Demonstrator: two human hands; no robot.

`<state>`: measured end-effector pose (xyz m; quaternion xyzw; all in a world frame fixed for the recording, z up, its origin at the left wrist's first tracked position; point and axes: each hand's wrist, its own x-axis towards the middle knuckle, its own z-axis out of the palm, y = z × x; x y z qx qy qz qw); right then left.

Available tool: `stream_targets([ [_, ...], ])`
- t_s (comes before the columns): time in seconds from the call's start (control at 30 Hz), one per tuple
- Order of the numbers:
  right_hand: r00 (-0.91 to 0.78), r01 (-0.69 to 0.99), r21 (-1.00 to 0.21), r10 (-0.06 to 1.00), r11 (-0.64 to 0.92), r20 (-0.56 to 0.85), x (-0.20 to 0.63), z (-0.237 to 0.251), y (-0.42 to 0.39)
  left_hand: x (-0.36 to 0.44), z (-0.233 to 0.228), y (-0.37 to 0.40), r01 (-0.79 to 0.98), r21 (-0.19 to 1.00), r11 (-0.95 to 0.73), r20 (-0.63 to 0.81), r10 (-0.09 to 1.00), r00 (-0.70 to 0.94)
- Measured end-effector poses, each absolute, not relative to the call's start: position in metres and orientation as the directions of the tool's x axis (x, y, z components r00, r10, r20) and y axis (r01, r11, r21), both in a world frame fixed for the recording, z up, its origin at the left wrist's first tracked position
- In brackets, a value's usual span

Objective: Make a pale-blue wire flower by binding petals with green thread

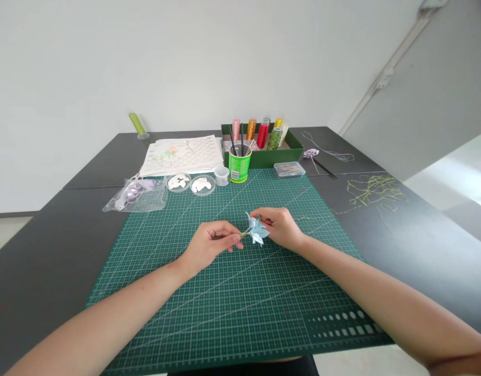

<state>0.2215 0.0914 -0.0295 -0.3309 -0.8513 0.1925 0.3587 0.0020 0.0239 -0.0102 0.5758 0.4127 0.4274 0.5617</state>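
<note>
A small light-blue handmade flower [257, 232] is held over the middle of the green cutting mat [209, 292]. My left hand [214, 241] pinches its thin yellow-green stem between thumb and fingertips. On the other side, my right hand [281, 226] is closed at the petals, with its fingers curled around their far edge. The right thumb is partly hidden behind the blossom. A thin yellow-green thread [344, 211] runs across the mat from near my right hand to a loose tangle of the same thread [375, 190] on the table.
Behind the mat stand a green can [239, 166] of tools and a green box [264, 158] of thread spools. Dishes of white pieces [202, 185], a plastic bag [139, 196] and paper sheets [201, 156] lie left. A clear case [289, 169] and purple flower [311, 153] lie right.
</note>
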Motion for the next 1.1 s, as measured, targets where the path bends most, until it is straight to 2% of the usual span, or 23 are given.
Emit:
stream_targets([
  [0.2, -0.575, 0.404, -0.479, 0.624, 0.779, 0.530, 0.220, -0.032, 0.086, -0.011, -0.008, 0.032, -0.009, 0.993, -0.118, 0.118, 0.986, 0.114],
  [0.4, -0.645, 0.301, -0.322, 0.440, 0.898, 0.624, 0.218, -0.033, 0.081, -0.018, -0.016, 0.038, 0.044, 0.990, -0.134, 0.134, 0.991, 0.005],
  [0.57, -0.696, 0.324, -0.143, 0.338, 0.935, 0.633, 0.217, -0.029, 0.075, -0.018, -0.015, 0.039, 0.079, 0.987, -0.141, 0.143, 0.990, -0.017],
  [0.83, -0.737, 0.299, 0.056, 0.194, 0.953, 0.648, 0.214, -0.024, 0.068, -0.018, -0.015, 0.038, 0.143, 0.980, -0.137, 0.143, 0.989, -0.032],
  [1.1, -0.754, 0.245, 0.135, 0.102, 0.960, 0.649, 0.212, -0.017, 0.061, -0.019, -0.019, 0.036, 0.218, 0.973, -0.078, 0.086, 0.996, -0.026],
])
